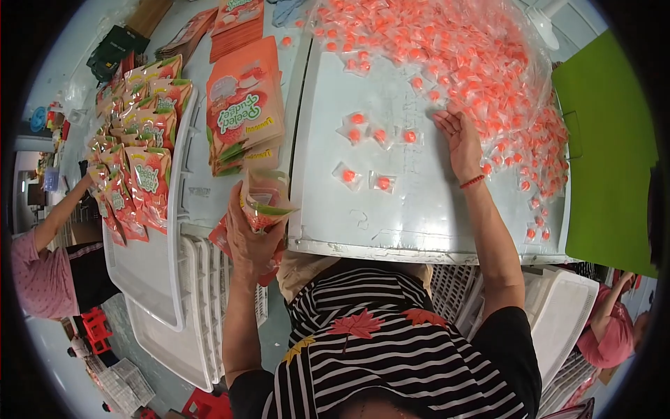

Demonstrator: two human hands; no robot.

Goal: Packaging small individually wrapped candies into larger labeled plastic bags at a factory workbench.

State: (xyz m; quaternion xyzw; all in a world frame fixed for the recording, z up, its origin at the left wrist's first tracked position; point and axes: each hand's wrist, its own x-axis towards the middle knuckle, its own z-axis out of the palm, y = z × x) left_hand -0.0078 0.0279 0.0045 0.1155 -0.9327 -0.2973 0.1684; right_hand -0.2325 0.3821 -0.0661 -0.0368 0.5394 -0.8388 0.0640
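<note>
My left hand (246, 237) is wrapped round a stand-up pouch (264, 199) at the table's near left edge. The pouch is pink-red and green, and its mouth gapes upward. My right hand (462, 143), with a red beaded bracelet at the wrist, hovers at the edge of the candy heap. Its fingers are slightly curled and apart, with nothing seen in them. Small orange-red candies in clear wrappers form the big heap (481, 77). Between my hands, several loose wrapped candies (380, 136) lie on the pale tabletop (328, 216).
A stack of flat pouches (244, 105) lies beyond my left hand. Filled pouches (146, 174) stand in a white tray (183, 279) farther left. A green panel (614, 153) borders the table's right side. Other people (52, 269) work at both sides. White crates (551, 314) are stacked below.
</note>
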